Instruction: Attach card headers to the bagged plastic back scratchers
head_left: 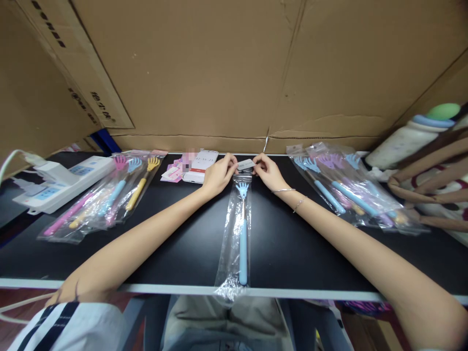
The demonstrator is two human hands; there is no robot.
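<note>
A small whitish card with faint print is stretched between my two hands, just above the top of a clear plastic bag. My left hand pinches its left end, and the fingertips of my right hand are closed at the right end. Below them lies the bag with a light blue back scratcher inside, its small hand-shaped head pointing away from me. The bag's bottom reaches over the table's front edge. Whether the card is joined to the bag, I cannot make out.
Bagged back scratchers in several colours lie at left and right. A phone rests beside pink cards behind my left hand. A power strip sits far left, a bottle far right. Cardboard walls the back.
</note>
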